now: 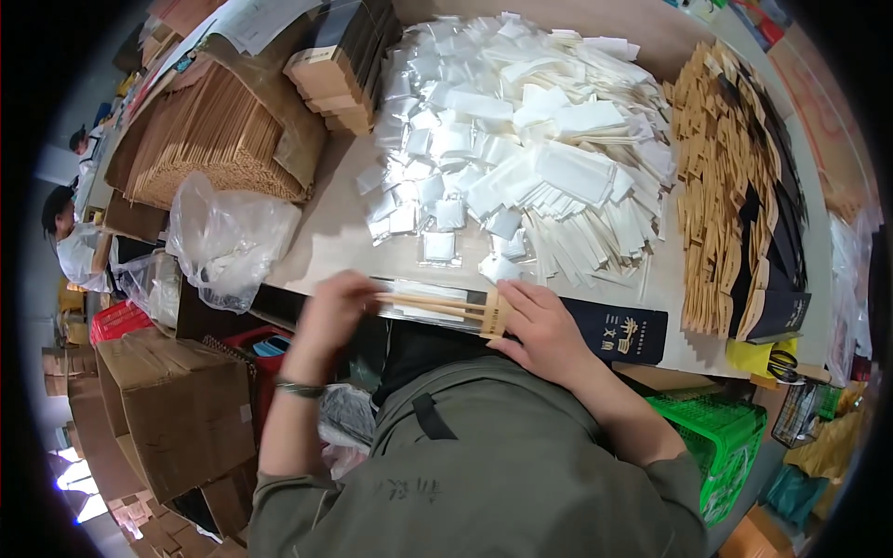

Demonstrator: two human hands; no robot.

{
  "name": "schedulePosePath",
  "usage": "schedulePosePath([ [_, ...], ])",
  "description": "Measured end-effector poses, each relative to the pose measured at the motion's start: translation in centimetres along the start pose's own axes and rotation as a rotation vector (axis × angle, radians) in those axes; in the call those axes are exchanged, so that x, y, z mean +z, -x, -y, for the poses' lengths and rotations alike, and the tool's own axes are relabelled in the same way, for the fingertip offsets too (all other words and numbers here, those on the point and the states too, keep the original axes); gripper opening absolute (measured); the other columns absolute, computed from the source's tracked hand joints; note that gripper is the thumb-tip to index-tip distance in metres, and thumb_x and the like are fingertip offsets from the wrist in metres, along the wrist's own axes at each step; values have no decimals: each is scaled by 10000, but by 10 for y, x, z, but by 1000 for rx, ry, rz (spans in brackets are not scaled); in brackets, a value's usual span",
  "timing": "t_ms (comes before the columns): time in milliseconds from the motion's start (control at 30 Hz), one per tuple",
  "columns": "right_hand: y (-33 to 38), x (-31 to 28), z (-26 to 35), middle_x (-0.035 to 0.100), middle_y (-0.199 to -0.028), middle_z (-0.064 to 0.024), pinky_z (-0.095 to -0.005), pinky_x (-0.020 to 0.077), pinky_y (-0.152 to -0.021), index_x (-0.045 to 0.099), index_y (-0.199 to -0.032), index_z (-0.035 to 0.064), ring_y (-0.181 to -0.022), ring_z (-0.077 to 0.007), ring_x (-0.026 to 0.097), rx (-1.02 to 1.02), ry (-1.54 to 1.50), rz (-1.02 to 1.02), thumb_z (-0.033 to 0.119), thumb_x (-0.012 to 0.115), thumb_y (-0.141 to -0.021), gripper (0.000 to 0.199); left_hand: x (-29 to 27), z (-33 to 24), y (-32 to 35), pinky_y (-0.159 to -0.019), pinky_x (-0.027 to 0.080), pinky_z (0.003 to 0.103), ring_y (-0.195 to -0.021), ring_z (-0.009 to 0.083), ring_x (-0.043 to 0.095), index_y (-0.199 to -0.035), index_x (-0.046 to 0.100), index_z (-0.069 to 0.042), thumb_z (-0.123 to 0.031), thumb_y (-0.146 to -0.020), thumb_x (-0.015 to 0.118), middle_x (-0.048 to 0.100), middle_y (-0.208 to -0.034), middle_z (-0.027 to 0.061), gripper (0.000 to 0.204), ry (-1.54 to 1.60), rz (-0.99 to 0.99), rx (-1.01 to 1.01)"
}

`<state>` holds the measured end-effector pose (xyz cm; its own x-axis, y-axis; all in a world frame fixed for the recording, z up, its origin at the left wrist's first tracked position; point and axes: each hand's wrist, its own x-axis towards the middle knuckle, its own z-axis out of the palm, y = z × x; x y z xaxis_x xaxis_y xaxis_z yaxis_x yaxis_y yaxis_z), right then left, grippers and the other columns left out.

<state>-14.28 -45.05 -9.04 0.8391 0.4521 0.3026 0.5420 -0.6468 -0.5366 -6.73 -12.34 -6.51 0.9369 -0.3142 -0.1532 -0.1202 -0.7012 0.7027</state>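
Note:
My left hand [339, 302] is closed round the outer ends of a few slim wooden chopsticks [433, 302] at the table's front edge. The chopsticks lie sideways, their other ends at the tan mouth of a dark blue paper sleeve [628, 331]. My right hand [535, 325] grips the sleeve by that mouth, thumb toward me and fingers over the top. How far the sticks reach inside is hidden. Beyond my hands spreads a heap of small square clear-wrapped packets [439, 246] and long white paper packets [577, 172].
Tan-and-dark sleeves [716, 186] stand in rows at right. A carton of brown sheets [209, 139] and a plastic bag [223, 237] sit left. Scissors [783, 365] lie at the right edge. Below are a green crate [716, 446] and a cardboard box [181, 405]. People [79, 242] are far left.

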Motion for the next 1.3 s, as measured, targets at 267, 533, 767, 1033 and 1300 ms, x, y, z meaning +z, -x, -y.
schedulePosePath([
  [267,-9,-1,16,540,-1333,-194,-444,444,-1008,629,-1004,1,-1242,-368,495,130,60,4,234,828,-693,436,62,-43,-3,-736,541,292,-795,163,663,-1041,681,19,-7,-836,716,658,-937,87,210,138,-294,-118],
  [533,-7,-1,19,549,-1288,-189,-449,443,-990,631,-1068,38,-1200,-358,507,94,83,4,161,815,-642,480,74,-86,7,-835,529,363,-964,265,653,-1240,572,-24,-155,-842,732,649,-1039,150,448,164,38,193],
  [767,-48,-34,50,588,-956,-155,-440,514,-708,632,-844,78,-881,-338,622,-78,185,59,127,679,-705,154,46,-25,-11,-678,462,432,-780,313,591,-956,570,-106,-184,-546,832,581,-828,77,493,-448,-187,606],
  [1033,-62,-259,-45,638,-1038,-95,-330,510,-798,659,-908,-4,-949,-216,636,339,577,-226,72,724,-820,133,61,-56,12,-792,495,267,-909,115,616,-1041,562,-25,-156,-888,704,625,-951,28,246,805,310,-311],
  [1300,10,-22,-1,563,-1220,-162,-467,409,-995,653,-940,31,-1197,-365,508,-84,195,258,350,756,-753,384,95,-81,10,-957,431,261,-1074,103,517,-1397,473,-31,-19,-840,717,555,-1196,27,608,828,603,23],
])
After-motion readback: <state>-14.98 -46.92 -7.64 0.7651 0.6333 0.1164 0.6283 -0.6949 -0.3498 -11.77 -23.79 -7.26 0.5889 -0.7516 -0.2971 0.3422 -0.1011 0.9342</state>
